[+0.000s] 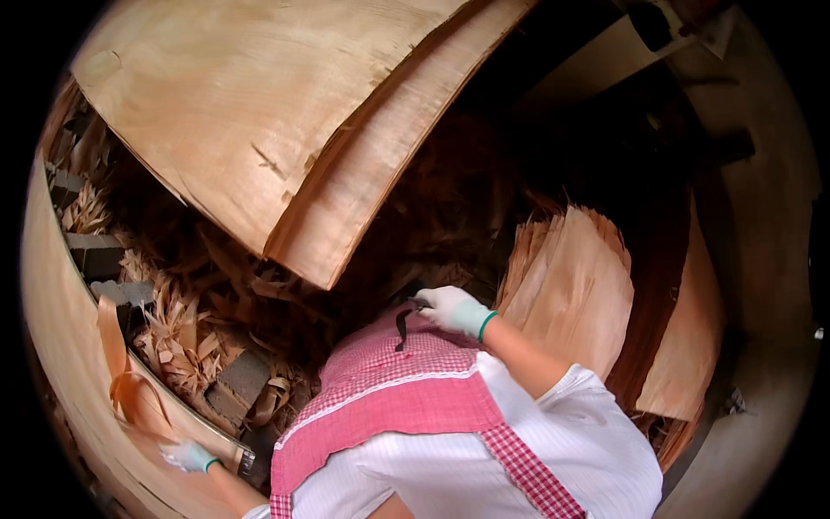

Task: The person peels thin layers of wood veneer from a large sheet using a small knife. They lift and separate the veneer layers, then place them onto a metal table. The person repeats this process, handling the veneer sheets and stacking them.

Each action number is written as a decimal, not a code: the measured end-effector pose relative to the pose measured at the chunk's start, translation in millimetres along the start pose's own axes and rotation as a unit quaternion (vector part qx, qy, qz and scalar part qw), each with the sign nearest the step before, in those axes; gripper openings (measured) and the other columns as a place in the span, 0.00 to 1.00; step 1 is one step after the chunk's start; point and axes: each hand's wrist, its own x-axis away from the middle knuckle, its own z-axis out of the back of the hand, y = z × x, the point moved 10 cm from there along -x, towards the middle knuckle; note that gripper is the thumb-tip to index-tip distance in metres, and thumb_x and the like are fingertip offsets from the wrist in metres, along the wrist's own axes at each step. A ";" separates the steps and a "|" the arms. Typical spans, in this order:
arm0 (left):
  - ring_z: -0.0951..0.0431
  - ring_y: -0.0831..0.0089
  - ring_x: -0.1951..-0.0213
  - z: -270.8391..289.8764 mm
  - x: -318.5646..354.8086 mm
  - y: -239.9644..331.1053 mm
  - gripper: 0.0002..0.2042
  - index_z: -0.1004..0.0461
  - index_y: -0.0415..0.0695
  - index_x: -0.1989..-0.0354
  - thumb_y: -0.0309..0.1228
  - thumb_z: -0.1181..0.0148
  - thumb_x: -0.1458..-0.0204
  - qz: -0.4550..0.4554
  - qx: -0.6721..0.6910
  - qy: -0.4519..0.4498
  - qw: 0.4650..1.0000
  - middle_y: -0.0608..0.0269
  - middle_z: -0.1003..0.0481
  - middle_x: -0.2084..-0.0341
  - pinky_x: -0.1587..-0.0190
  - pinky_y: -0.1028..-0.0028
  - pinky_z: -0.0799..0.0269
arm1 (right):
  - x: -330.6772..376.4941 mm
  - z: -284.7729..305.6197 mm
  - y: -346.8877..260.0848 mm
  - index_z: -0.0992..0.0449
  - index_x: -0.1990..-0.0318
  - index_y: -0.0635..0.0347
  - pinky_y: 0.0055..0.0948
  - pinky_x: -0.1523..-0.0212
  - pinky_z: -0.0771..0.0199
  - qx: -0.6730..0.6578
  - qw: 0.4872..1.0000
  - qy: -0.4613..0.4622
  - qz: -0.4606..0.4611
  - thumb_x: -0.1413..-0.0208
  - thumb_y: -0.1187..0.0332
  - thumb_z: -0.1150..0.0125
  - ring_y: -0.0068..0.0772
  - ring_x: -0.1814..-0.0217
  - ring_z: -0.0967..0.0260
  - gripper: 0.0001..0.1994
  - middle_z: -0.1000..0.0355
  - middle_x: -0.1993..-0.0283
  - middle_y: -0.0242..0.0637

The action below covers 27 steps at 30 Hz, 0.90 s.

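My left hand (187,456), in a white glove with a green cuff, is low at the left. It rests on a long pale wood veneer sheet (60,346), fingers stretched out, beside a curled veneer strip (143,402). In front of my pink checked apron (389,406) is my right hand (451,310), gloved the same way. Its fingers are curled in at a dark thing whose shape I cannot make out. A black strap (401,330) hangs just beside those fingertips, against the apron. Beyond both hands lies a large stack of veneer sheets (251,104).
Torn veneer scraps (177,337) litter the floor beside several grey blocks (238,385). To the right, a bundle of veneer (571,285) stands close to my right forearm, with another veneer piece (683,355) beyond it. The far right is dark.
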 end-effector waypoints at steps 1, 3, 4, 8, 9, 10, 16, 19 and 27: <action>0.34 0.55 0.42 12.7 6.0 8.8 0.24 0.39 0.42 0.40 0.39 0.50 0.43 -0.013 0.019 0.030 0.999 0.51 0.36 0.42 0.42 0.58 0.37 | -5.8 13.3 16.5 0.27 0.56 0.59 0.44 0.53 0.31 0.021 1.000 0.001 0.001 0.46 0.60 0.47 0.53 0.54 0.30 0.15 0.27 0.59 0.53; 0.35 0.53 0.42 64.5 21.0 87.7 0.23 0.39 0.43 0.40 0.37 0.50 0.43 -0.057 0.120 0.016 0.991 0.50 0.37 0.41 0.42 0.58 0.38 | -13.9 38.8 61.8 0.26 0.54 0.60 0.43 0.51 0.31 0.052 0.998 -0.011 -0.028 0.47 0.59 0.47 0.54 0.53 0.31 0.17 0.28 0.57 0.54; 0.35 0.53 0.42 80.6 24.9 114.2 0.23 0.39 0.42 0.40 0.36 0.50 0.43 -0.051 0.142 -0.004 0.989 0.49 0.37 0.41 0.42 0.58 0.38 | -16.9 49.1 84.6 0.26 0.55 0.61 0.44 0.51 0.32 0.048 0.998 -0.011 -0.033 0.47 0.58 0.47 0.55 0.52 0.31 0.18 0.28 0.57 0.55; 0.35 0.50 0.43 111.7 32.2 154.6 0.23 0.39 0.40 0.40 0.32 0.48 0.44 -0.061 0.221 -0.025 0.973 0.46 0.37 0.42 0.42 0.58 0.39 | -36.2 87.9 184.4 0.25 0.58 0.63 0.43 0.49 0.32 0.144 0.982 0.013 -0.123 0.51 0.55 0.46 0.55 0.51 0.31 0.21 0.28 0.55 0.55; 0.35 0.49 0.44 112.9 28.3 164.3 0.23 0.40 0.39 0.40 0.32 0.48 0.44 -0.075 0.245 -0.014 0.966 0.45 0.36 0.42 0.42 0.58 0.39 | -39.9 96.3 202.8 0.25 0.57 0.64 0.42 0.49 0.31 0.154 0.978 0.024 -0.137 0.51 0.55 0.46 0.55 0.50 0.31 0.21 0.28 0.55 0.55; 0.34 0.49 0.44 110.4 20.4 169.5 0.23 0.40 0.39 0.40 0.32 0.48 0.44 -0.067 0.252 -0.011 0.965 0.45 0.36 0.42 0.42 0.59 0.39 | -39.8 101.8 215.0 0.25 0.56 0.64 0.41 0.48 0.31 0.161 0.974 0.035 -0.153 0.51 0.55 0.46 0.54 0.50 0.31 0.21 0.28 0.54 0.55; 0.34 0.50 0.43 128.2 -17.5 191.0 0.22 0.39 0.35 0.41 0.32 0.49 0.42 -0.096 0.336 0.071 0.934 0.45 0.35 0.43 0.40 0.61 0.40 | -25.8 104.4 271.1 0.23 0.64 0.63 0.35 0.66 0.28 -0.032 0.957 0.087 -0.273 0.49 0.59 0.44 0.42 0.68 0.26 0.15 0.24 0.68 0.46; 0.34 0.51 0.43 128.6 -31.7 199.9 0.22 0.40 0.33 0.41 0.32 0.50 0.41 -0.099 0.360 0.073 0.925 0.43 0.35 0.44 0.40 0.62 0.38 | -37.4 88.6 326.6 0.23 0.57 0.60 0.34 0.59 0.27 0.042 0.963 0.045 -0.264 0.49 0.62 0.43 0.45 0.61 0.26 0.15 0.24 0.63 0.49; 0.35 0.52 0.42 116.8 -14.9 243.8 0.19 0.39 0.31 0.43 0.28 0.52 0.41 -0.106 0.406 0.043 0.907 0.42 0.35 0.45 0.38 0.62 0.42 | -61.0 1.0 328.6 0.21 0.60 0.53 0.37 0.53 0.26 0.419 0.888 -0.178 -0.056 0.52 0.67 0.43 0.46 0.52 0.27 0.11 0.24 0.57 0.42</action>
